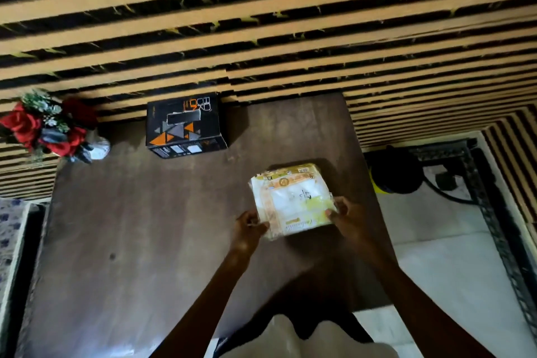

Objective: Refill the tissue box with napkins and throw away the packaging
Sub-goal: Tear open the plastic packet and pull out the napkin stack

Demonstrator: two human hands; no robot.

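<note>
head view: both hands (296, 222) grip the napkin pack's (292, 199) near corners.

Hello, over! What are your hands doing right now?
Left hand and right hand grip napkin pack, still sealed. Tissue box waits by wall. Nothing between.

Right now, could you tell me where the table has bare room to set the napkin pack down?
The whole left half of the table is bare, between the flower vase, black box and near edge. Also bare: right of the box. Busiest: under the napkin pack, held by left hand and right hand.
</note>
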